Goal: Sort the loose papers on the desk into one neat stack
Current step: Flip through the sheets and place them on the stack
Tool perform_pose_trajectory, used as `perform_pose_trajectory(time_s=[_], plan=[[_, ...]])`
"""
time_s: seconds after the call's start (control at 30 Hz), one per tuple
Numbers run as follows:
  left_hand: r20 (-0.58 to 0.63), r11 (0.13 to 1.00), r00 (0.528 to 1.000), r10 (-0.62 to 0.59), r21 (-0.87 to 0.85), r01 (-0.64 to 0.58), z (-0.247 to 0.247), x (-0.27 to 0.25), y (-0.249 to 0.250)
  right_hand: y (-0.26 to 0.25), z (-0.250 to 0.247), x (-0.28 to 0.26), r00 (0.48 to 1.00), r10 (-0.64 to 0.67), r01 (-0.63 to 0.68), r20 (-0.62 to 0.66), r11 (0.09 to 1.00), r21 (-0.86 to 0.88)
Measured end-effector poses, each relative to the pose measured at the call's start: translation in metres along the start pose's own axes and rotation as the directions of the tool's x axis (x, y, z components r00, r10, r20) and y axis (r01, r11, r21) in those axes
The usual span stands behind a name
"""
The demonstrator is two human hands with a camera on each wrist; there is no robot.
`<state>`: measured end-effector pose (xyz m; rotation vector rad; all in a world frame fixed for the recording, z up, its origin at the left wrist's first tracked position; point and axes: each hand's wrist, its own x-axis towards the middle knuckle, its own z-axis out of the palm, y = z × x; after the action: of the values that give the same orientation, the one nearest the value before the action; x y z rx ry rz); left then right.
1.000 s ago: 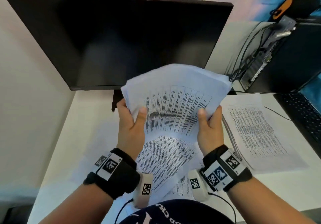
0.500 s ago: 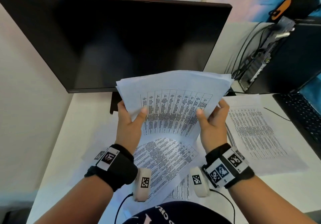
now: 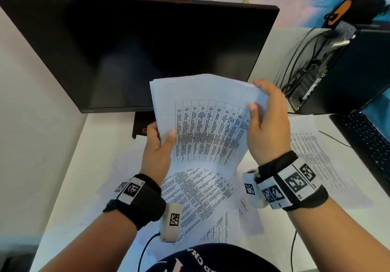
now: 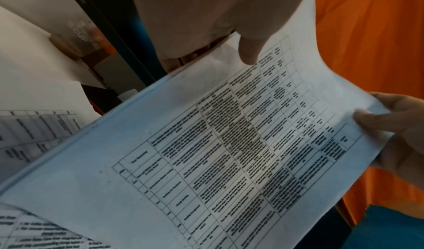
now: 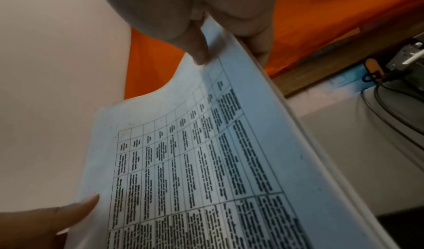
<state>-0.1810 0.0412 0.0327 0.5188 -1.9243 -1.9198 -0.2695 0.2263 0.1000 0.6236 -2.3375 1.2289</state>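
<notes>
A bundle of printed sheets (image 3: pixel 209 124) with tables stands upright above the desk, in front of the monitor. My left hand (image 3: pixel 160 145) pinches its lower left edge, thumb on the front. My right hand (image 3: pixel 263 119) holds the upper right corner, thumb on the front and fingers behind. The left wrist view shows the same bundle (image 4: pixel 229 153) with a thumb (image 4: pixel 250 53) on it. In the right wrist view the bundle (image 5: pixel 206 162) curves, pinched near its top. More loose papers (image 3: pixel 200 197) lie on the desk below, and one sheet (image 3: pixel 312 162) lies to the right.
A black monitor (image 3: pixel 137 50) stands just behind the papers on its stand (image 3: pixel 142 126). A black computer case (image 3: pixel 341 69) with cables is at the back right. A black keyboard (image 3: pixel 367 140) lies at the right edge. The white desk (image 3: pixel 95 166) is bare at the left.
My right hand has slid up the bundle's right edge to its upper corner. The bundle has lowered slightly and straightened. My left hand keeps its grip at the lower left.
</notes>
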Motion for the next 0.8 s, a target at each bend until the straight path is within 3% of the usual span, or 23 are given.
perform_pose_trajectory(time_s=[0.17,0.3,0.43,0.5,0.63,0.8], plan=[[0.012,0.997,0.999,-0.053,0.065,0.052,-0.002,0.006,-0.011,0.001,-0.004,0.0,0.995,0.07,-0.055,-0.072,0.979,0.194],[-0.018,0.996,0.998,-0.054,0.073,0.055,-0.002,0.007,-0.013,0.017,0.0,-0.007,0.957,0.291,-0.24,-0.023,0.83,0.504],[-0.008,0.996,0.997,-0.079,0.042,0.079,0.0,0.004,-0.01,0.037,0.017,-0.034,0.86,0.464,-0.507,0.212,0.73,0.458],[0.014,0.994,0.994,-0.113,0.017,0.112,0.001,0.003,-0.009,0.041,0.024,-0.044,0.827,0.486,-0.562,0.281,0.721,0.406],[0.014,0.99,0.99,-0.142,0.018,0.142,0.002,0.005,-0.01,0.043,0.028,-0.043,0.815,0.492,-0.579,0.305,0.705,0.408],[-0.05,0.993,0.997,-0.067,0.091,0.071,0.007,0.005,-0.002,0.045,0.019,-0.034,0.838,0.456,-0.544,0.298,0.731,0.412]])
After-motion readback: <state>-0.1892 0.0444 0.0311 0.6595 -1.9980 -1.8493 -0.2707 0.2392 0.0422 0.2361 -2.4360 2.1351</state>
